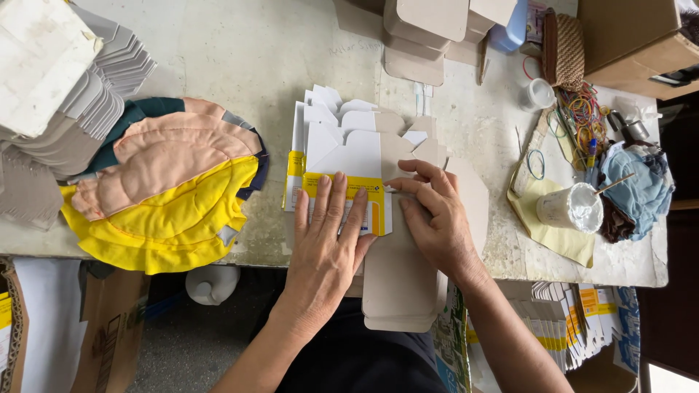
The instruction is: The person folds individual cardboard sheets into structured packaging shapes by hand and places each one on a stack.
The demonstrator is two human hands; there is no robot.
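Two hands are pressed flat on a fanned stack of flat carton blanks (349,156) at the bench's front edge; can't count the blanks, they overlap too much. The left hand (329,240) lies palm down, fingers spread over the yellow-and-white top blank, gripping nothing. The right hand (435,215) has fingers bent, tips pushing on a grey flap, also gripping nothing. One grey blank (400,284) hangs off the edge. One lined cup (571,207) sits near the right edge, one cloth pile (171,189) to the left.

Single head view, looking steeply down, close over worktable (255,58).
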